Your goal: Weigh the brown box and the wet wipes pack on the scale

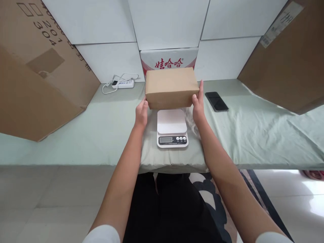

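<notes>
Cardboard box (172, 86) — in both hands (141, 113)

We see a plain tan box (171, 86), a white scale (172, 122) with black panel (173, 140), pale green cloth (113, 135) and a black phone (216, 101).

Back wall (101, 20): white rectangular panels (167, 23) with straight seams. Table (174, 167): covered by a wrinkled, pale green cloth (265, 141). Floor (63, 202): light tiles (273, 185), partly covered by a patterned rug (215, 206). Light: bright reflection (317, 202) on the tiles at the right.
</notes>
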`<state>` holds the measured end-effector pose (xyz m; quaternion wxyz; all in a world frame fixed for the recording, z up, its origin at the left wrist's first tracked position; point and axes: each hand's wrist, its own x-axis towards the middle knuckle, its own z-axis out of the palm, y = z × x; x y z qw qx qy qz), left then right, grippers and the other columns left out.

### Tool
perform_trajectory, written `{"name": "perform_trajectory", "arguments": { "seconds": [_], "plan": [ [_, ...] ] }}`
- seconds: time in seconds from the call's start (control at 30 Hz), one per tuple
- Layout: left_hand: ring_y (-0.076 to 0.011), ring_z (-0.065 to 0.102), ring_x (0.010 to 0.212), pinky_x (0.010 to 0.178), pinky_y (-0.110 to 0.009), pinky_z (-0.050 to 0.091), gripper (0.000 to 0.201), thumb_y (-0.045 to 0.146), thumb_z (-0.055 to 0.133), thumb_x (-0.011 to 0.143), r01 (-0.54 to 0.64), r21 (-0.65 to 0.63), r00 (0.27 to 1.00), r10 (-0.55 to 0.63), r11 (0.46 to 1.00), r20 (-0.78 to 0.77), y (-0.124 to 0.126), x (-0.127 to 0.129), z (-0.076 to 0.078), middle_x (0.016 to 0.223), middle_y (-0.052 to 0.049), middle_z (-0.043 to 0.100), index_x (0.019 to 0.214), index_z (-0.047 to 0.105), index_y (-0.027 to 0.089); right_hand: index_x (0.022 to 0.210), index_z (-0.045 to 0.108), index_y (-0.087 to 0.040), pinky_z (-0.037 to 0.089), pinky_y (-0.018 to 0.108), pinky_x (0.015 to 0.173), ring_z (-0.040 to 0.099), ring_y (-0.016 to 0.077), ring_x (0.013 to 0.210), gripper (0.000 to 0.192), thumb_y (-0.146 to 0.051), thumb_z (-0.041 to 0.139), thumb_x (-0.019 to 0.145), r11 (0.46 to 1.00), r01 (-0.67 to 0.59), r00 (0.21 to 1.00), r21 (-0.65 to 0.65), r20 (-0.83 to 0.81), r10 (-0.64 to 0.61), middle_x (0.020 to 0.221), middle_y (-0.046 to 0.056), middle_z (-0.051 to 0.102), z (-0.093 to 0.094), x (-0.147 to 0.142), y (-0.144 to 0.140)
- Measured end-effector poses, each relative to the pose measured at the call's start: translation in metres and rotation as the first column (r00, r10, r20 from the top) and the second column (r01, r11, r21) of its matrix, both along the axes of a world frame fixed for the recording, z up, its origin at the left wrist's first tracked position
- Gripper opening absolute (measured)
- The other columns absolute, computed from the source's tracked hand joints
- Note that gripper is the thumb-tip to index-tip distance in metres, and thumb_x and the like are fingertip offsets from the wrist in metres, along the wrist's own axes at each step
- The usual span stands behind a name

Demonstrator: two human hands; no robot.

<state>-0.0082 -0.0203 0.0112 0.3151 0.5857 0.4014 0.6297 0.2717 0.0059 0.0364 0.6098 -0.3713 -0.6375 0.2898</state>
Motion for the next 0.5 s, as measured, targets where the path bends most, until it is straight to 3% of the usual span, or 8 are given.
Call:
{"name": "perform_trajectory", "arguments": {
  "seconds": [0.23, 0.37, 0.5],
  "plan": [
    [-0.0356, 0.052, 0.159, 0.131, -0.047, 0.043, 0.080, 0.077, 0.049, 0.101, 0.045, -0.023, 0.999, -0.045, 0.999, 0.011, -0.065, 0.004, 0.021, 0.163, -0.014, 0.063, 0.153, 0.066, 0.019, 0.176, 0.013, -0.046, 0.012, 0.064, 0.142, 0.005, 0.0342, 0.176, 0.092, -0.086, 0.041, 0.099, 0.995, 0.008, 0.978, 0.103, 0.206, -0.029, 0.188, -0.007, 0.013, 0.003, 0.029, -0.043],
    [-0.0376, 0.053, 0.158, 0.132, -0.051, 0.043, 0.082, 0.078, 0.051, 0.099, 0.062, -0.064, 0.998, -0.062, 0.996, 0.007, -0.099, 0.002, 0.017, 0.161, -0.016, 0.065, 0.152, 0.066, 0.018, 0.176, 0.013, -0.047, 0.017, 0.066, 0.141, 0.005, 0.0355, 0.175, 0.088, -0.083, 0.042, 0.101, 0.995, 0.007, 0.964, 0.101, 0.263, -0.033, 0.188, -0.006, 0.011, -0.009, 0.040, -0.072],
    [-0.0369, 0.054, 0.157, 0.133, -0.052, 0.043, 0.080, 0.077, 0.052, 0.100, 0.066, -0.077, 0.998, -0.065, 0.995, 0.005, -0.115, 0.001, 0.008, 0.161, -0.016, 0.065, 0.153, 0.066, 0.019, 0.177, 0.012, -0.044, 0.022, 0.066, 0.140, 0.009, 0.0361, 0.175, 0.092, -0.084, 0.042, 0.100, 0.996, 0.016, 0.966, 0.088, 0.255, -0.038, 0.188, -0.002, 0.013, -0.022, 0.038, -0.084]
  ]
}}
